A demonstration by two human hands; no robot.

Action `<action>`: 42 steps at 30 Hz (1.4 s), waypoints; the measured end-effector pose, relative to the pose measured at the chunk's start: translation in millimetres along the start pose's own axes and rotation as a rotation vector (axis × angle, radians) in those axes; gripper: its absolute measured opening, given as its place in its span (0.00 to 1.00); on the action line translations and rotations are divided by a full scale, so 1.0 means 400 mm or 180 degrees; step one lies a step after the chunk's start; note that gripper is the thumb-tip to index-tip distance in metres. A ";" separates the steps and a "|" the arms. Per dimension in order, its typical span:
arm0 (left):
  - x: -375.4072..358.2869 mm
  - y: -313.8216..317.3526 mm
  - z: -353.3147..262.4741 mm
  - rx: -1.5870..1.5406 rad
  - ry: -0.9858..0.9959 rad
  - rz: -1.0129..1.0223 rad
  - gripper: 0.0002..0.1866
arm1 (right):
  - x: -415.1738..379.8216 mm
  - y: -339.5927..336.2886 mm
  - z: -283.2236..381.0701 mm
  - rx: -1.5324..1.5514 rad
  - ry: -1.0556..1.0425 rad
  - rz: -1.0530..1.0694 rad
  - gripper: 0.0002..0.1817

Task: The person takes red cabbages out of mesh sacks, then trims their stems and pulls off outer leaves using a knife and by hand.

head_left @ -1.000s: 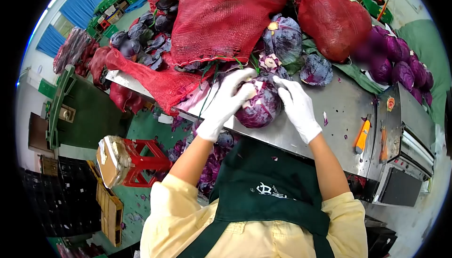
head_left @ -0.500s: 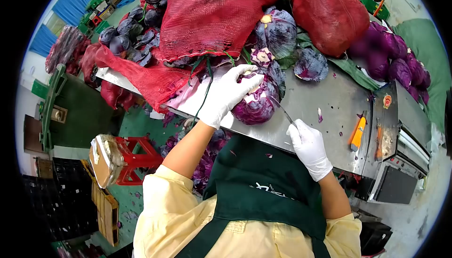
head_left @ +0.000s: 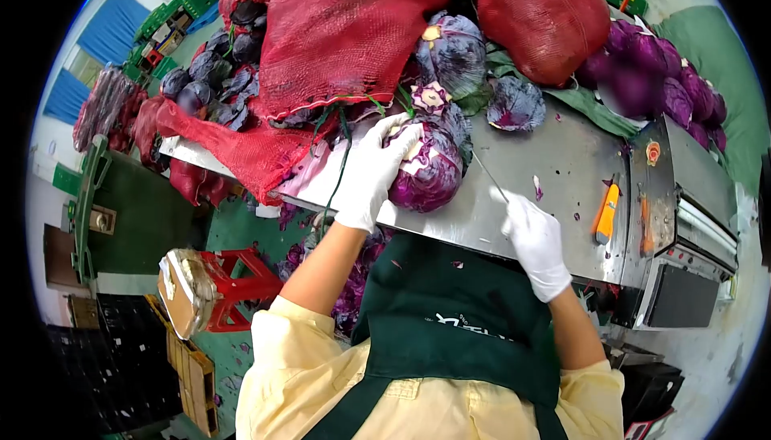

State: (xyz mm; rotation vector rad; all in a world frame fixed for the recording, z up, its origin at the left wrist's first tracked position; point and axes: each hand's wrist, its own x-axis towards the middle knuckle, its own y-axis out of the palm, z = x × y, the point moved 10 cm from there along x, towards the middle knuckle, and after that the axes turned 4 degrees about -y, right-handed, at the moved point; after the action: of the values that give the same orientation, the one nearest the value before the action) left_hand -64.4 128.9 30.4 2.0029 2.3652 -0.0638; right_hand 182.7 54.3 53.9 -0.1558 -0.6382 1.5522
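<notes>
Two gloved hands: the left (head_left: 376, 169) curled on one cabbage (head_left: 428, 173), the right (head_left: 532, 241) closed round one knife (head_left: 490, 175).

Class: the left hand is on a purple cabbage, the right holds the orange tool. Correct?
No: the head view shows the right hand holding a thin blade; the orange tool lies on the table. The left hand is on the cabbage.

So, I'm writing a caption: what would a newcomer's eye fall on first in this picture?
Probably the big red mesh sack, bulging at the far side of the metal table. Next, just below it, the purple cabbage steadied by the gloved left hand, with a thin knife in the right hand beside it. The orange tool lying farther right also catches the eye.
</notes>
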 end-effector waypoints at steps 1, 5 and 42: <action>-0.010 -0.003 0.009 -0.0037 -0.0035 -0.0122 0.29 | 0.019 0.023 0.024 -0.0193 -0.0076 -0.0028 0.19; -0.019 -0.019 0.031 0.0217 0.0370 -0.0452 0.22 | 0.060 0.100 0.094 -0.0978 -0.0555 -0.0092 0.25; -0.201 -0.006 -0.038 0.1168 0.1043 -0.0409 0.36 | -0.012 0.128 -0.006 0.0397 0.0655 0.0242 0.22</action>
State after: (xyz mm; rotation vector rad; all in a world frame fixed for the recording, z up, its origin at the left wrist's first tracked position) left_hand -53.4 50.3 50.4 2.1490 2.8678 -0.2024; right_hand 139.5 52.9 25.8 -0.2446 -0.3762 1.6193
